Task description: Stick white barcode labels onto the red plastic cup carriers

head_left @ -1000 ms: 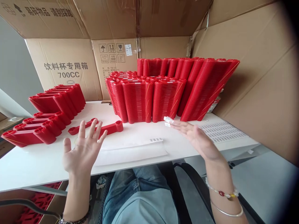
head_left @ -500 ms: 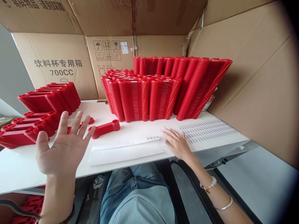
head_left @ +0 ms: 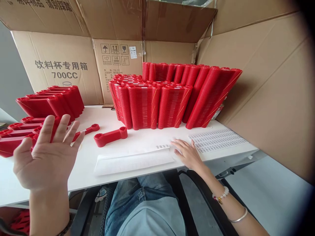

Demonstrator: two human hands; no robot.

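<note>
I see the right hand (head_left: 187,152) flat, palm down, lower centre of frame, fingers spread and resting on the white table (head_left: 150,137) between the label sheet (head_left: 218,140) on its right and the white backing strip (head_left: 134,161) on its left. It grips nothing. Left hand (head_left: 46,154) is raised at lower left, palm toward camera, fingers splayed apart, empty, in front of the left red stacks (head_left: 46,103). A loose red part (head_left: 110,136) lies mid-frame on the table, a second thinner one (head_left: 86,130) just left of it.

Versus half a second ago: left hand has drifted left and down in frame; right hand is barely shifted, same spot by the sheet. One second ago the right hand was lifted with a small white label at its fingertips; none is visible there now.

Big red stacks (head_left: 172,98) fill frame centre. Cardboard box (head_left: 61,65) upper left reads "饮料杯专用箱 700CC"; handling symbols are printed on the box beside it.
</note>
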